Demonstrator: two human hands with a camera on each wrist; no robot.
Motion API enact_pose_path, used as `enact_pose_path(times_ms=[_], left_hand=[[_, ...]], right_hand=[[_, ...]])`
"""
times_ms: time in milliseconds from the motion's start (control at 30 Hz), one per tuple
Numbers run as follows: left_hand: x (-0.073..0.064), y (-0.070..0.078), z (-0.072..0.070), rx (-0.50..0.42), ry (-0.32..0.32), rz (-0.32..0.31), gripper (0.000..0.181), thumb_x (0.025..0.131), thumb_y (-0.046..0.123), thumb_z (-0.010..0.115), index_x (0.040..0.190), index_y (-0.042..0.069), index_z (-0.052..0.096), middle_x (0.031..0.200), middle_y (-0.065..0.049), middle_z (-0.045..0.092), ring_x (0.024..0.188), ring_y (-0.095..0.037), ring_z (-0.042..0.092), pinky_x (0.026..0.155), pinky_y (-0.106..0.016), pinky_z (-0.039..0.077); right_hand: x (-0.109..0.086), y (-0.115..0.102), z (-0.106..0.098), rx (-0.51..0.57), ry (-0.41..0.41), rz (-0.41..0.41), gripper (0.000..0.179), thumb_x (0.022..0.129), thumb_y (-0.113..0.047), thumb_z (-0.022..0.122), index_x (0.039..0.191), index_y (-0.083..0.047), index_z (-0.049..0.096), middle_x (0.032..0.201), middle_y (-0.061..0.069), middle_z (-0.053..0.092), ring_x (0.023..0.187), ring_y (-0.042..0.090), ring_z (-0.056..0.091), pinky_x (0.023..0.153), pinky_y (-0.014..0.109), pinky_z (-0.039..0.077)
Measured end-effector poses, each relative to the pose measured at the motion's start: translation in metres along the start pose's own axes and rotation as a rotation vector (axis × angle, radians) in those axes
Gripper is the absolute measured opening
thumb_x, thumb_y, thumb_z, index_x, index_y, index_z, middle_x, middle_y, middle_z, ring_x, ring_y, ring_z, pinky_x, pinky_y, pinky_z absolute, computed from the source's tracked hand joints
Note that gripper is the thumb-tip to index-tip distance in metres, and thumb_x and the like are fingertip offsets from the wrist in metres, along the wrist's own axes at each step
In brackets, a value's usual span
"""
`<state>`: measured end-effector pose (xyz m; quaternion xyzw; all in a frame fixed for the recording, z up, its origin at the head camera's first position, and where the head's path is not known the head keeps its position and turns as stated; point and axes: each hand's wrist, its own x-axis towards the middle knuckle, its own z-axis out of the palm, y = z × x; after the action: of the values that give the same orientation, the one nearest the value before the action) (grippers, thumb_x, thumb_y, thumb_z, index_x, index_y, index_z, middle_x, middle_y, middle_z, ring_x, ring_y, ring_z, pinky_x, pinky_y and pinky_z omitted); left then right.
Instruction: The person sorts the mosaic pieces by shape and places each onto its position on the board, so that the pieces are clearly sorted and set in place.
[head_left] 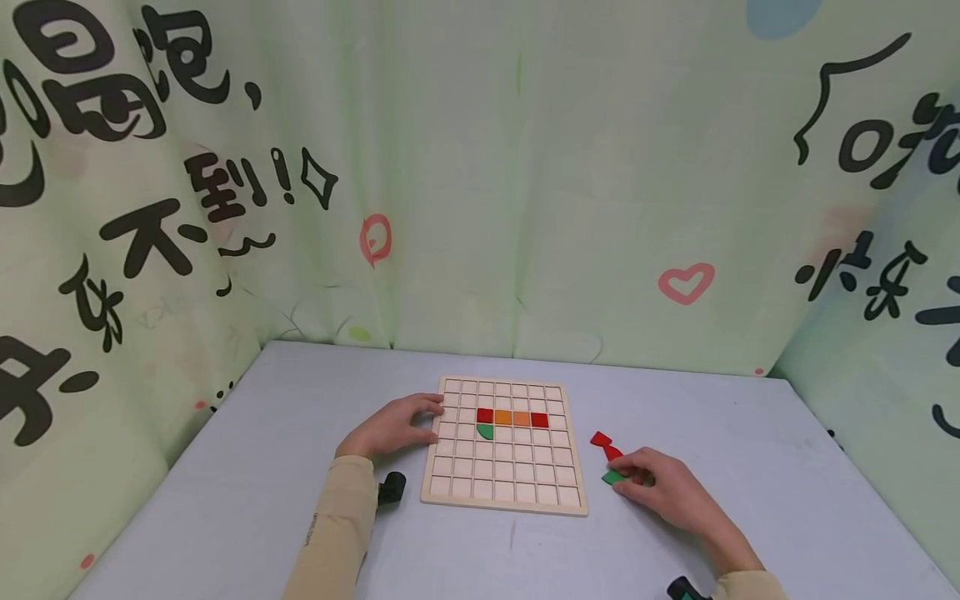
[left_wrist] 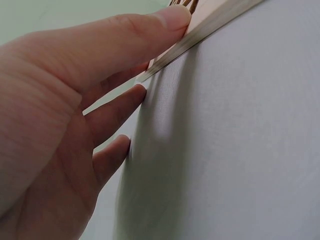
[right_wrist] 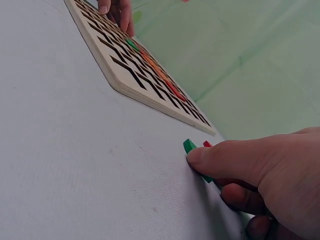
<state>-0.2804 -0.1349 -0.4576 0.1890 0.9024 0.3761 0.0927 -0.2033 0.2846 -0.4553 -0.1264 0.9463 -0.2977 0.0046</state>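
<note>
A square wooden grid board (head_left: 504, 492) lies on the table. One row holds two red squares (head_left: 539, 420) with two orange squares (head_left: 512, 417) between them. Just below the left red square sits a green quarter-circle tile (head_left: 486, 432). My left hand (head_left: 392, 427) rests at the board's left edge, its thumb touching the rim and its fingers loosely spread. To the right of the board, my right hand (head_left: 663, 487) pinches a green tile (right_wrist: 188, 146) between thumb and finger at the tabletop; fingers partly cover its shape. Red tiles (head_left: 601, 438) lie just beyond those fingertips, one partly hidden.
The pale table (head_left: 247, 500) reaches back to a light green curtain (head_left: 585, 208) with black lettering and a pink heart. Black devices (head_left: 391, 488) sit near both wrists.
</note>
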Motion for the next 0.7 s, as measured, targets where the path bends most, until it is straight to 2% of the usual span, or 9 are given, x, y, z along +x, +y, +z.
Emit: enact_pose_path(times_ms=[200, 300, 467, 700], left_hand=[[-0.0014, 0.0, -0.0001, 0.0, -0.004, 0.0, 0.042, 0.085, 0.014, 0.076, 0.124, 0.007, 0.064, 0.147, -0.001, 0.047, 0.141, -0.025, 0.036, 0.115, -0.042, 0.032], [-0.002, 0.0007, -0.0007, 0.0, -0.008, -0.007, 0.042, 0.085, 0.014, 0.076, 0.125, 0.007, 0.064, 0.148, -0.001, 0.047, 0.141, -0.026, 0.035, 0.115, -0.042, 0.031], [-0.0021, 0.0016, -0.0015, -0.001, -0.004, -0.006, 0.042, 0.085, 0.014, 0.077, 0.124, 0.006, 0.065, 0.148, -0.002, 0.047, 0.141, -0.026, 0.035, 0.115, -0.042, 0.031], [-0.002, 0.0021, -0.0014, 0.002, 0.002, 0.004, 0.04, 0.085, 0.014, 0.076, 0.123, 0.007, 0.065, 0.147, -0.001, 0.048, 0.141, -0.025, 0.036, 0.115, -0.041, 0.031]], right_hand=[[0.0004, -0.0035, 0.0021, 0.013, 0.021, 0.07, 0.026, 0.08, -0.017, 0.081, 0.098, -0.011, 0.065, 0.082, -0.003, 0.057, 0.075, 0.013, 0.05, 0.062, 0.022, 0.044], [0.0018, -0.004, 0.0032, 0.015, 0.034, 0.082, 0.026, 0.08, -0.015, 0.081, 0.097, -0.009, 0.062, 0.083, -0.002, 0.057, 0.076, 0.014, 0.051, 0.062, 0.022, 0.045], [0.0024, -0.0019, 0.0026, -0.002, 0.06, 0.036, 0.026, 0.081, -0.012, 0.08, 0.104, -0.01, 0.067, 0.089, -0.003, 0.06, 0.075, 0.012, 0.051, 0.063, 0.022, 0.045], [0.0007, 0.0015, 0.0014, -0.009, 0.047, -0.016, 0.026, 0.082, -0.011, 0.077, 0.107, -0.014, 0.071, 0.091, -0.006, 0.059, 0.075, 0.008, 0.05, 0.064, 0.021, 0.046]])
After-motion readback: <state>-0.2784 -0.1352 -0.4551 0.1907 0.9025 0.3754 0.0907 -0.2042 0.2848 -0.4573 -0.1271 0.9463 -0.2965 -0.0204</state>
